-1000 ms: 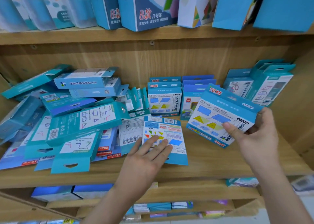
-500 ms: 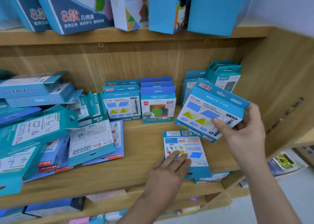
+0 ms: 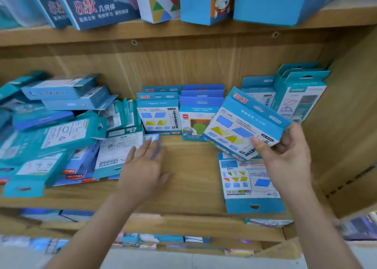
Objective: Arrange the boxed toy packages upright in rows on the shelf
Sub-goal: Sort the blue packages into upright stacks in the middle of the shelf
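Gripping a blue-and-white cardboard toy box printed with blue and yellow shapes [image 3: 242,123], the right hand [image 3: 285,158] lays its thumb across the lower front corner and curls its fingers behind. The box hangs tilted, clear of the wooden shelf board [image 3: 189,183], at about two o'clock from the middle of the view. Directly at six o'clock from it, a flat blue package with coloured triangles [image 3: 248,185] lies face up on the board near the front edge.

The left hand [image 3: 142,166] is spread flat and holds nothing, its fingers straight and pointing to twelve o'clock. Its fingertips reach a small flat blue packet [image 3: 153,140], though blur hides whether they press on it.

At twelve o'clock, against the back panel, two short rows stand upright: matching blue-and-white boxes [image 3: 158,115], and just beside them at three o'clock, blue boxes with a green picture [image 3: 199,119]. Further toward two o'clock, tall teal boxes [image 3: 299,99] lean by the side wall. A loose heap of teal and blue packages [image 3: 61,130] fills the nine o'clock end. Large blue boxes [image 3: 102,5] line the upper shelf.
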The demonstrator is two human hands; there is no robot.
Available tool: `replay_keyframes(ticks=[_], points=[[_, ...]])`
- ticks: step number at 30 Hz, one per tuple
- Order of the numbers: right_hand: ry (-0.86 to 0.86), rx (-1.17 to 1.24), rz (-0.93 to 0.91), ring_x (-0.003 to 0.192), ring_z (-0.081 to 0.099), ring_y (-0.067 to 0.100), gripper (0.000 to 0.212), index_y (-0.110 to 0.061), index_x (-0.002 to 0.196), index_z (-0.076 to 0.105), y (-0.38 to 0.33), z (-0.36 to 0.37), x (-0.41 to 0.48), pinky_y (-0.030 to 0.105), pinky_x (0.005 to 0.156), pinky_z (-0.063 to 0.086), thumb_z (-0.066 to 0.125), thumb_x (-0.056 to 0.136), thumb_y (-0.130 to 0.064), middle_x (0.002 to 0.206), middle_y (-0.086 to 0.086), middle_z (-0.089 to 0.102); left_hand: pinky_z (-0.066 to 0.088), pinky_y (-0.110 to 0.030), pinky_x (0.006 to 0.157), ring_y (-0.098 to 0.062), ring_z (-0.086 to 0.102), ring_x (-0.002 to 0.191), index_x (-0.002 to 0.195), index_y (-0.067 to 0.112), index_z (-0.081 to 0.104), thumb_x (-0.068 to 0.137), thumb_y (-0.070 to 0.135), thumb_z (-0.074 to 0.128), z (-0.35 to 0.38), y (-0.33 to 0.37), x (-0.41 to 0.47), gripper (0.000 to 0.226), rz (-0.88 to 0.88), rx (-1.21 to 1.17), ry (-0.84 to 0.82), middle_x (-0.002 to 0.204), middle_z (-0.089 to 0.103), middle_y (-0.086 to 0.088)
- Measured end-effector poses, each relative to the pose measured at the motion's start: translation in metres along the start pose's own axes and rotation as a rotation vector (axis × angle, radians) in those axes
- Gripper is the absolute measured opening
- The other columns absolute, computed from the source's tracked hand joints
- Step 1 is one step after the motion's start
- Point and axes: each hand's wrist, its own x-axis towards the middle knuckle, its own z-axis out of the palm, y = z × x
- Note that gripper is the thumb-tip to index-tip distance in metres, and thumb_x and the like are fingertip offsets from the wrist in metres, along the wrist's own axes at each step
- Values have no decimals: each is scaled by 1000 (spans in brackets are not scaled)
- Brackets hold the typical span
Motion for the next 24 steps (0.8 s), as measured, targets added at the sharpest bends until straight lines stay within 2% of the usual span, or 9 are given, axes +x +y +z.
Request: replay_keyframes(ticks=[2, 4, 8, 11, 13, 15, 18, 22, 24], points=[[-42, 7, 17, 90, 68, 3, 34, -27, 94, 48, 3, 9, 1, 18, 72, 55, 72, 80, -7, 97, -11, 70, 36, -56, 101, -29, 46, 129, 123, 17, 61, 78, 55, 61, 8, -8, -2, 58, -26, 67, -7, 133, 56, -11], [-67, 23, 28, 87, 68, 2, 35, -25, 93, 48, 3, 19, 1, 16, 71, 55, 73, 78, -6, 94, -11, 70, 40, -57, 98, -28, 50, 126, 113, 19, 67, 78, 49, 54, 14, -10, -7, 49, 2, 100, 10, 126, 61, -10], [-137, -3, -3, 78, 65, -8, 39, -24, 90, 45, -8, 43, 6, 8, 64, 49, 76, 76, -3, 88, -13, 67, 47, -54, 92, -25, 51, 123, 96, 23, 71, 74, 31, 62, 16, -22, -20, 26, 68, 147, 92, 118, 66, -7], [-198, -185, -82, 79, 64, -4, 40, -27, 87, 45, -18, 71, 15, 16, 66, 51, 80, 73, -13, 87, -16, 65, 47, -54, 92, -25, 50, 124, 100, 22, 70, 62, 25, 80, 17, -31, -35, 39, 93, 135, 77, 120, 65, -8], [-223, -323, -164, 81, 63, 8, 40, -25, 92, 47, -23, 93, 19, 27, 69, 50, 81, 72, -18, 87, -15, 63, 48, -54, 91, -26, 52, 122, 101, 21, 70, 57, 25, 83, 15, -30, -41, 46, 95, 123, 36, 120, 65, -9], [-268, -443, -253, 88, 60, 17, 41, -23, 103, 49, -26, 115, 23, 32, 75, 46, 78, 74, -20, 94, -6, 63, 48, -56, 90, -28, 54, 122, 101, 20, 71, 54, 24, 83, 10, -28, -44, 49, 101, 117, -2, 120, 65, -11], [-372, -621, -329, 99, 56, 24, 49, -21, 124, 45, -24, 142, 27, 37, 82, 45, 71, 82, -19, 115, 3, 57, 47, -57, 91, -29, 52, 123, 106, 17, 69, 54, 21, 77, 5, -31, -48, 53, 126, 140, -24, 123, 62, -14], [-436, -791, -382, 98, 58, 32, 53, -19, 133, 41, -14, 167, 33, 39, 78, 45, 66, 86, -17, 117, 9, 52, 28, -60, 106, -30, 26, 141, 133, 16, 50, 79, 18, 46, -1, -32, -54, 55, 157, 189, -36, 146, 38, -19], [-462, -833, -363, 103, 57, 31, 54, -19, 136, 38, -10, 174, 37, 38, 79, 43, 64, 88, -17, 119, 10, 51, 24, -62, 107, -30, 21, 143, 136, 15, 46, 78, 22, 52, -1, -34, -56, 58, 162, 172, -73, 149, 33, -20]])
